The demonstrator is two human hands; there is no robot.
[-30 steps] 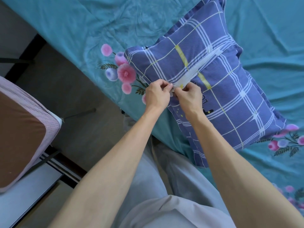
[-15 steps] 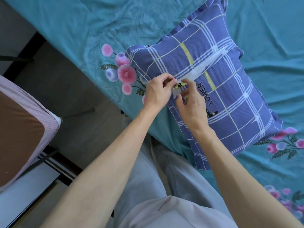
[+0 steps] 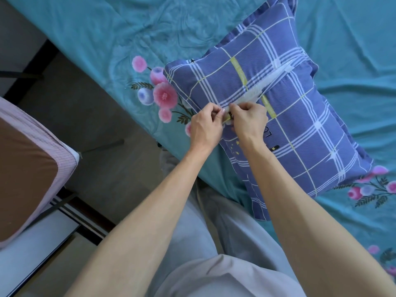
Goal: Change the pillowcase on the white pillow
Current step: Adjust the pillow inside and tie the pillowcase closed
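One pillow in a blue plaid pillowcase (image 3: 300,133) lies on the near part of the bed, at an angle, one corner reaching toward the bed's near edge; a slit across its back is parted, and the white pillow (image 3: 265,85) shows through it as a narrow pale strip running from upper right to lower left; the rest of the pillow is covered by the fabric; printed letters and small yellow stars on the case are partly hidden behind the right forearm, so the word cannot be read. At the lower left end of the slit both hands meet; the left hand (image 3: 206,127) has its fingers curled and pinches the fabric edge between thumb and forefinger; the right hand (image 3: 248,122) is likewise curled, knuckles up, pinching the same spot from the other side; a small dark and yellowish piece sits between the two sets of fingertips, too small to identify, possibly a zip pull. Both forearms rise from the bottom of the frame and converge on this point; the elbows are cut off. The pillow rests on a teal bedsheet (image 3: 132,28) printed with pink and lilac flowers (image 3: 159,91); a second flower cluster at right is partly cut by the frame edge. Below, pale grey clothing (image 3: 214,271) covers the person's body and legs; at left, a brown cushion with a pink border (image 3: 27,168) is cut off by the frame; dark floor (image 3: 85,118) lies between it and the bed.
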